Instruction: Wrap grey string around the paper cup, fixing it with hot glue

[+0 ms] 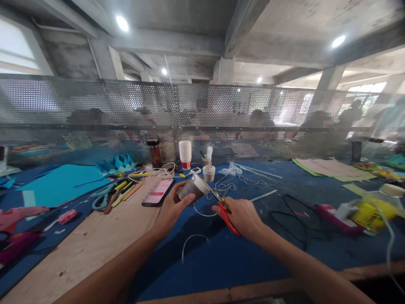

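My left hand (177,204) is wrapped round a paper cup (193,188) with a grey printed side, tilted so its white end points up and right. In my right hand (238,215) is a pair of scissors (228,221) with red handles. The scissor blades reach up and left to the cup's rim; whether they are cutting into it I cannot make out. A thin white cord (202,213) hangs or lies just below the cup. Left of the cup a phone (158,192) with a lit pink screen lies on the table.
A stack of paper cups (185,154), a brown jar (155,153) and tangled cord (226,184) stand or lie behind my hands. Pliers (103,197) and blue paper (60,179) are left, beyond them a pink glue gun (23,213). Black cable (289,219) lies right. A perforated screen (196,99) rises behind.
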Available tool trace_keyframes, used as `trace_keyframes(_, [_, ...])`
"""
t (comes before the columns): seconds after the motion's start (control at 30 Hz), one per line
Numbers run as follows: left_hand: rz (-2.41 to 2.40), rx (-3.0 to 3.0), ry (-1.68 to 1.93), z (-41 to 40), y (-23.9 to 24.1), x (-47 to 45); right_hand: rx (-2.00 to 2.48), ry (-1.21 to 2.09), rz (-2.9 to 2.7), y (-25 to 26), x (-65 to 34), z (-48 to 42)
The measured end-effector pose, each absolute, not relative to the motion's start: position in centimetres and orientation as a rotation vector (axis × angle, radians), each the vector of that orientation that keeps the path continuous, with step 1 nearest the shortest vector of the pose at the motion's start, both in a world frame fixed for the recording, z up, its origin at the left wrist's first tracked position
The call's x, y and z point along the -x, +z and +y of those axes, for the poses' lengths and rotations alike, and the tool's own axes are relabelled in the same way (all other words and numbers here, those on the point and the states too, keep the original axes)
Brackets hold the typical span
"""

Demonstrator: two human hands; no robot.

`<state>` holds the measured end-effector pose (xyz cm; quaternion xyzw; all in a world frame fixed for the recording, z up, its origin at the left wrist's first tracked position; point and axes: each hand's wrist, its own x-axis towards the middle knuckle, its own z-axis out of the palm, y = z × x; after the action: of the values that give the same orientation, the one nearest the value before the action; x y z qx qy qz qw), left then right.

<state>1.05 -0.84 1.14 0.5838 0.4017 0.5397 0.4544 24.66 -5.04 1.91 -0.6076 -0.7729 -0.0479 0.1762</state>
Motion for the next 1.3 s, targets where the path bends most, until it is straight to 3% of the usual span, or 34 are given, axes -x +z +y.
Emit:
trace_keyframes(0.77, [0.600,-0.782,1.060,0.1,1.4,-0.4,1.790,-0.174,-2.049,2.5,-26.1,-3.9])
trace_keyframes(1.3, [0.550,-0.540,0.968,-0.1,1.8,-0.3,1.520,-0.217,-2.068,2.0,-25.8,-4.5])
